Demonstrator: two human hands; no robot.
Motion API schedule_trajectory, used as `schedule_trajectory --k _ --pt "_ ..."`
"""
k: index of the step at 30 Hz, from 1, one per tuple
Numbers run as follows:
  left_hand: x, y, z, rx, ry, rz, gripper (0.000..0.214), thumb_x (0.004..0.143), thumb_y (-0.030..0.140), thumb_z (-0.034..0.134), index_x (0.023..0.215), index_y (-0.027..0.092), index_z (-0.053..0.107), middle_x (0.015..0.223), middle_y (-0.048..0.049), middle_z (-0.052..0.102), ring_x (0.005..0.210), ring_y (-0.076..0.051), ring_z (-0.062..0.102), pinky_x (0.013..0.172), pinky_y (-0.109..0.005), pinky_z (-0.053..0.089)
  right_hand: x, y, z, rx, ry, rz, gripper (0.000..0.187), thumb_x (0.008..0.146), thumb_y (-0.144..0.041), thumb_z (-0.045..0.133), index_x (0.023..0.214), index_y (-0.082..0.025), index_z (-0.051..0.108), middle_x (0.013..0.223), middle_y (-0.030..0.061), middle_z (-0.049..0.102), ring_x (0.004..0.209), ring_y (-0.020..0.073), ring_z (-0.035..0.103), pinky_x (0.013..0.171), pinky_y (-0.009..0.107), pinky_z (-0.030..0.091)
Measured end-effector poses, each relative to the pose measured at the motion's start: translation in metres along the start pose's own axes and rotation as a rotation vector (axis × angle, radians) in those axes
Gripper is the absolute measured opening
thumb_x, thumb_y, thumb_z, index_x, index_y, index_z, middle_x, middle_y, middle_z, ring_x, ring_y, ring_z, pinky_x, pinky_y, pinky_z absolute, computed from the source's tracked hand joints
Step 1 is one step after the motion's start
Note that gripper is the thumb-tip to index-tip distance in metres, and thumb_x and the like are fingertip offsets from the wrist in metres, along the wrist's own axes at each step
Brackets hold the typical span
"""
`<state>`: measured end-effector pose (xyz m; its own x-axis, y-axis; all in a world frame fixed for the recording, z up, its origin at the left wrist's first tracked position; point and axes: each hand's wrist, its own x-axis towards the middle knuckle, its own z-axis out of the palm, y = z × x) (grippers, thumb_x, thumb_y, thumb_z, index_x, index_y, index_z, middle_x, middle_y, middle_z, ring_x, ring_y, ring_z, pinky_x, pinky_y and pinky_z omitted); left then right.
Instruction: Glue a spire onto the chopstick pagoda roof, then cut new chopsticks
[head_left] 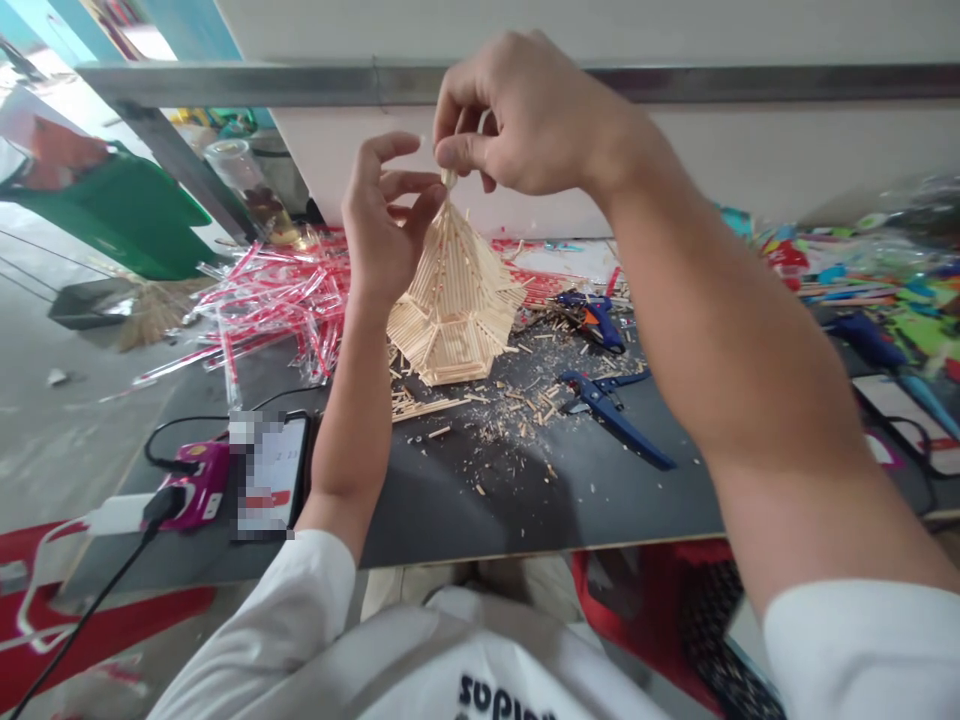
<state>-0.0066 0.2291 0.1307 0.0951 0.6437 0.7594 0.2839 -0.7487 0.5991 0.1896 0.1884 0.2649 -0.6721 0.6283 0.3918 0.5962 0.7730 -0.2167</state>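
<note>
A small tower-shaped model made of wooden toothpicks [459, 300] stands on the dark board [480, 490]. My left hand [386, 215] is curled around the model's upper left side, fingertips touching its peak. My right hand [517, 115] is above the model, thumb and fingers pinched on a tiny wooden piece [449, 178] at the very tip. Loose toothpick scraps [517, 410] lie scattered around the base.
A pile of red-and-white toothpick wrappers [270, 295] lies at the back left. Blue cutters [611, 410] and a blue glue gun [596, 318] lie right of the model. A phone [271, 470] and a pink power bank [196, 480] sit at the front left. Colourful craft clutter [885, 280] fills the right.
</note>
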Motion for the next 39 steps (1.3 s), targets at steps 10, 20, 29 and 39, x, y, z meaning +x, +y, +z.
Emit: schedule_trajectory --k 10,20,29,39 --pt "-0.001 0.004 0.002 0.039 -0.049 0.003 0.045 0.100 0.069 0.045 0.130 0.038 0.033 0.103 0.0121 0.065 0.094 -0.001 0.052 0.062 -0.027 0.037 0.008 -0.006 0.000 -0.067 -0.015 0.017 0.018 0.092 -0.019 0.063 0.099 -0.010 0.077 0.067 0.0042 0.066 0.059 0.0105 0.061 0.064 0.021 0.043" --pt "0.002 -0.005 0.006 -0.045 0.081 0.068 0.048 0.092 0.066 0.071 0.124 0.038 0.047 0.110 0.0075 0.073 0.091 -0.011 0.066 0.055 -0.032 0.043 0.006 0.002 0.009 -0.038 0.043 -0.014 0.020 0.095 -0.026 0.066 0.100 -0.009 0.075 0.075 0.0061 0.074 0.056 0.0080 0.061 0.063 0.019 0.043" --pt "0.004 -0.023 0.010 -0.110 0.066 0.130 0.046 0.095 0.052 0.072 0.132 0.040 0.049 0.109 0.0040 0.075 0.098 -0.017 0.071 0.069 -0.033 0.052 0.005 0.008 0.008 0.019 0.043 -0.003 0.028 0.094 -0.031 0.071 0.110 -0.009 0.076 0.078 0.0064 0.073 0.064 0.0121 0.066 0.062 0.021 0.044" --pt "0.004 -0.012 0.009 -0.130 0.117 0.088 0.040 0.088 0.042 0.081 0.119 0.039 0.056 0.099 0.0028 0.077 0.090 -0.019 0.075 0.062 -0.034 0.055 0.003 0.024 0.016 0.258 0.031 -0.011 0.016 0.094 -0.014 0.069 0.108 -0.007 0.071 0.084 0.0056 0.070 0.054 0.0051 0.062 0.045 0.012 0.043"
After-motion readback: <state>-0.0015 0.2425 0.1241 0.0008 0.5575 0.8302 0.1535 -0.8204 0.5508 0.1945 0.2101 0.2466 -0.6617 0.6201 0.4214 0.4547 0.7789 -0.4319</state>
